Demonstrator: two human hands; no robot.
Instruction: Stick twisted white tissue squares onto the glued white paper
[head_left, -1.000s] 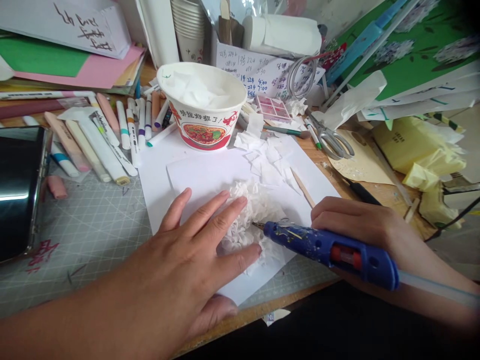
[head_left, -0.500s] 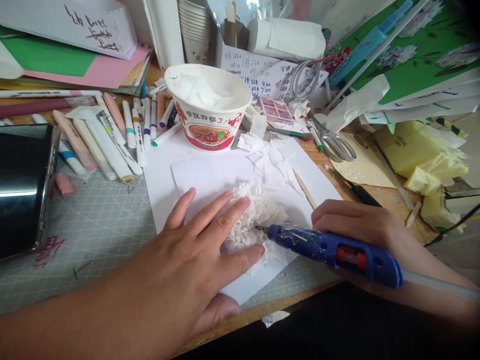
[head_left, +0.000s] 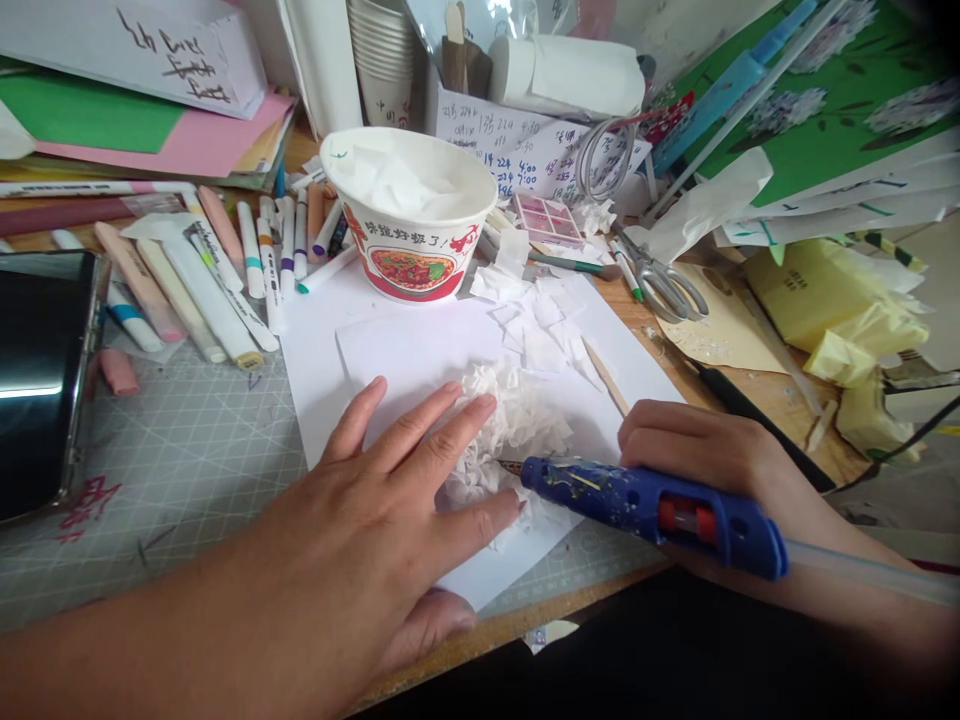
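My left hand (head_left: 397, 490) lies with its fingers spread on the left side of a clump of crumpled white tissue paper (head_left: 517, 415). My right hand (head_left: 705, 470) is wrapped round a blue hot glue gun (head_left: 645, 510), with a clear glue stick (head_left: 847, 570) coming out of its back end. The gun's metal nozzle (head_left: 511, 467) points left into the middle of the clump, between my left forefinger and thumb. Beneath the clump is white paper (head_left: 390, 350). Loose white tissue pieces (head_left: 544, 335) and a wooden stick (head_left: 606, 377) lie just beyond it.
A paper noodle bowl (head_left: 412, 240) with white tissue in it stands behind the paper. Markers (head_left: 199, 290) and a dark phone-like device (head_left: 45, 380) lie to the left on a grey cutting mat (head_left: 217, 460). Scissors (head_left: 664, 280) and a yellow packet (head_left: 825, 300) are on the right.
The glue gun's nozzle has shifted slightly left and down, deeper into the tissue clump. My left hand keeps its place on the clump. The whole view has swayed a little.
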